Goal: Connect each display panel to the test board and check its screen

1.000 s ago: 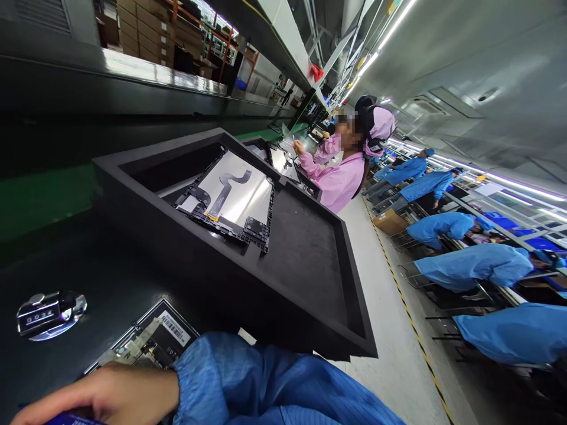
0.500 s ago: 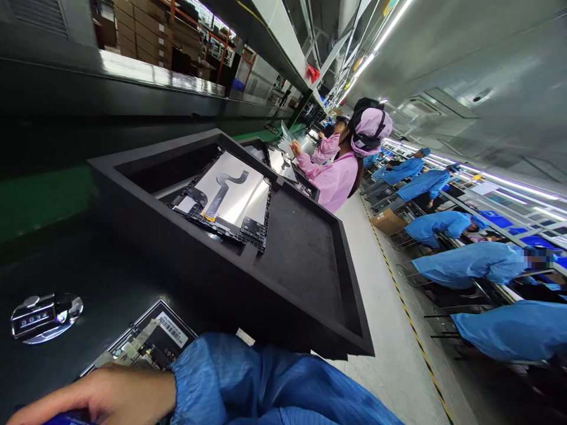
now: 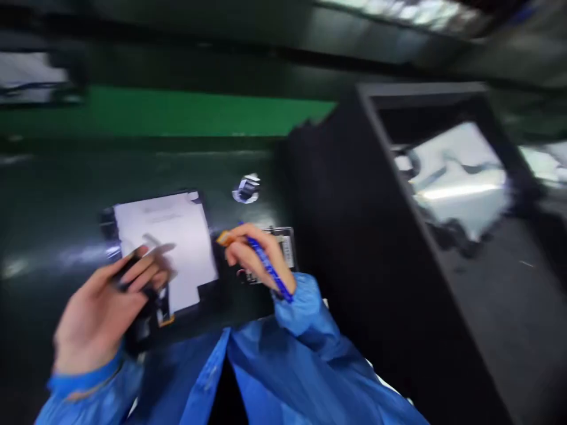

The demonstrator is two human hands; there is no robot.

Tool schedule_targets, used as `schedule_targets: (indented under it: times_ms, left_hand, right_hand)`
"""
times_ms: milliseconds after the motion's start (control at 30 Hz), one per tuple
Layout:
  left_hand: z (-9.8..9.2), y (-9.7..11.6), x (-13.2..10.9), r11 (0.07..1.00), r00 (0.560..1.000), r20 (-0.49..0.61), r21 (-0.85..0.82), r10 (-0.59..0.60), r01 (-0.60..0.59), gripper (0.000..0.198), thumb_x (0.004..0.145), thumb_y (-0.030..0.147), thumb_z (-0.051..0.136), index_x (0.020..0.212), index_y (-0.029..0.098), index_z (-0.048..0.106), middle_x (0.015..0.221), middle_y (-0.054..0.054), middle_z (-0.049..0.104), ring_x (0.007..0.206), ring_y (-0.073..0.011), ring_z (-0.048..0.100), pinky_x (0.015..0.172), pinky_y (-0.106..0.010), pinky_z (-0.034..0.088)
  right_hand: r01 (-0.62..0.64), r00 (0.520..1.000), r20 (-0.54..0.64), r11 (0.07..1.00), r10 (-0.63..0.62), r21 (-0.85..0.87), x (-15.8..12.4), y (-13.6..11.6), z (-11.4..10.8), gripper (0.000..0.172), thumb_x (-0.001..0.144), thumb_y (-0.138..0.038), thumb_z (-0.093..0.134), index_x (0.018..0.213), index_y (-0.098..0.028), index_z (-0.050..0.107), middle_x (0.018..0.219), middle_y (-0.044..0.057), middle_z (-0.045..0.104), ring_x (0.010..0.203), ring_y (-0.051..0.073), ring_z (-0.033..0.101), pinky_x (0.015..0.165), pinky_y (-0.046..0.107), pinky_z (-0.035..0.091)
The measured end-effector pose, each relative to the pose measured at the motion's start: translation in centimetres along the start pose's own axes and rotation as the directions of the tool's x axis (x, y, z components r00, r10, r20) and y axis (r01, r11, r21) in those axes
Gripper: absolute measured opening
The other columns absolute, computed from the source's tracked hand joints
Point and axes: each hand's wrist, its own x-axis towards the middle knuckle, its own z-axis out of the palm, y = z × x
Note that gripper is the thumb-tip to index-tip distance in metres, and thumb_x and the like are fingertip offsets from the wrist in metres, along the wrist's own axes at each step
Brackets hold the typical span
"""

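Observation:
The view is blurred by motion. A blue pen [image 3: 271,268] lies slantwise across my closed right hand [image 3: 261,254], and a small orange piece [image 3: 225,238] shows at the fingertips. Under that hand is a circuit-board unit with a barcode label [image 3: 287,250], partly covered. My left hand [image 3: 106,301] has its fingers curled at the left edge of a flat display panel [image 3: 177,248] with a white back and black frame. Something dark lies between those fingers, too smeared to name. A ribbon cable with an orange end [image 3: 166,320] hangs at the panel's near side.
A silver tally counter [image 3: 247,189] stands on the dark table behind my right hand. At right, a deep black foam tray [image 3: 385,159] holds a silver-backed panel [image 3: 460,177]. A pale flat item [image 3: 31,77] lies at the far left. A green strip [image 3: 199,111] crosses behind.
My view has swung left and down from the foam tray to the table. My left hand and the white-backed panel have come into view. The right hand now shows with the pen raised.

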Motion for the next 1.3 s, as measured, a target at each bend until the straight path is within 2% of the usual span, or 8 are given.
schedule_targets:
  times_ms: [100, 300, 500, 700, 800, 933, 1133, 1300]
  left_hand:
    - [-0.5, -0.1, 0.3, 0.999, 0.991, 0.134, -0.025, -0.024, 0.027, 0.027, 0.096, 0.013, 0.035, 0.105, 0.004, 0.058, 0.063, 0.002, 0.042, 0.054, -0.0105, 0.045, 0.058, -0.030, 0.051]
    - [-0.3, 0.0, -0.4, 0.997, 0.972, 0.222, 0.003, -0.072, 0.073, 0.028, 0.095, 0.015, 0.040, 0.069, 0.014, 0.052, 0.060, 0.004, 0.032, 0.054, -0.0104, 0.039, 0.058, -0.029, 0.049]
    - [0.3, -0.9, -1.5, 0.976, 0.957, 0.287, 0.215, -0.036, -0.028, 0.042, 0.098, 0.021, 0.034, 0.065, 0.012, 0.057, 0.065, -0.001, 0.037, 0.060, -0.0124, 0.040, 0.063, -0.029, 0.049]
    - [0.4, -1.8, -1.5, 0.913, 0.925, 0.376, 0.393, -0.049, -0.112, 0.024, 0.083, 0.024, 0.064, 0.062, 0.016, 0.055, 0.061, 0.000, 0.038, 0.058, -0.0122, 0.036, 0.060, -0.025, 0.044]
    - [0.0, -2.5, -1.9, 0.767, 0.921, 0.363, 0.548, 0.142, -0.334, 0.017, 0.078, 0.030, 0.076, 0.069, 0.018, 0.067, 0.055, 0.000, 0.046, 0.055, -0.0121, 0.041, 0.056, -0.023, 0.040]
    - [-0.9, -3.8, -2.1, 0.456, 0.795, 0.356, 0.673, 0.491, -0.582, 0.011, 0.075, 0.028, 0.082, 0.084, 0.024, 0.077, 0.068, 0.000, 0.066, 0.060, -0.0118, 0.053, 0.058, -0.021, 0.044]
    - [-1.3, -4.6, -1.6, 0.208, 0.685, 0.404, 0.751, 0.606, -0.626, 0.006, 0.077, 0.029, 0.080, 0.080, 0.025, 0.077, 0.074, 0.003, 0.071, 0.065, -0.0133, 0.062, 0.062, -0.022, 0.050]
    - [-1.0, -4.5, -1.7, 0.149, 0.669, 0.395, 0.784, 0.630, -0.602, 0.007, 0.076, 0.029, 0.080, 0.078, 0.025, 0.076, 0.072, 0.004, 0.071, 0.062, -0.0121, 0.061, 0.056, -0.021, 0.049]
  right_hand:
    - [0.024, 0.999, 0.025, 0.996, -0.022, -0.082, 0.2, 0.1, 0.3, 0.022, 0.092, -0.040, 0.065, 0.093, -0.019, 0.059, 0.074, 0.000, 0.064, 0.056, 0.008, 0.049, 0.052, 0.022, 0.039]
    - [0.044, 0.992, 0.124, 0.989, -0.026, -0.140, -0.5, 0.2, 1.8, 0.017, 0.095, -0.037, 0.062, 0.097, -0.020, 0.060, 0.078, 0.001, 0.064, 0.052, 0.007, 0.045, 0.049, 0.022, 0.038]
    - [0.112, 0.978, 0.200, 0.956, -0.058, -0.271, -0.9, 0.0, 2.8, 0.013, 0.095, -0.032, 0.062, 0.094, -0.019, 0.062, 0.078, -0.001, 0.062, 0.065, 0.009, 0.054, 0.065, 0.023, 0.044]
    - [0.122, 0.976, 0.209, 0.945, -0.059, -0.303, -0.9, -0.1, 3.1, 0.020, 0.095, -0.037, 0.061, 0.088, -0.019, 0.062, 0.075, -0.002, 0.063, 0.067, 0.011, 0.058, 0.070, 0.024, 0.047]
    - [0.116, 0.975, 0.218, 0.947, -0.051, -0.300, -1.0, -0.3, 3.1, 0.019, 0.095, -0.036, 0.061, 0.087, -0.019, 0.062, 0.074, -0.002, 0.063, 0.068, 0.011, 0.059, 0.072, 0.024, 0.047]
    - [0.118, 0.976, 0.212, 0.938, -0.049, -0.325, -1.2, -0.5, 3.1, 0.016, 0.095, -0.032, 0.059, 0.087, -0.018, 0.062, 0.075, -0.001, 0.065, 0.067, 0.010, 0.059, 0.071, 0.023, 0.047]
    - [0.140, 0.975, 0.209, 0.928, -0.070, -0.344, -1.4, -0.5, 3.0, 0.015, 0.094, -0.029, 0.060, 0.086, -0.017, 0.063, 0.073, -0.003, 0.063, 0.064, 0.009, 0.055, 0.066, 0.021, 0.045]
    - [0.165, 0.972, 0.219, 0.923, -0.091, -0.348, -1.3, -0.4, 3.1, 0.014, 0.095, -0.027, 0.060, 0.086, -0.018, 0.064, 0.073, -0.003, 0.062, 0.064, 0.008, 0.055, 0.066, 0.020, 0.045]
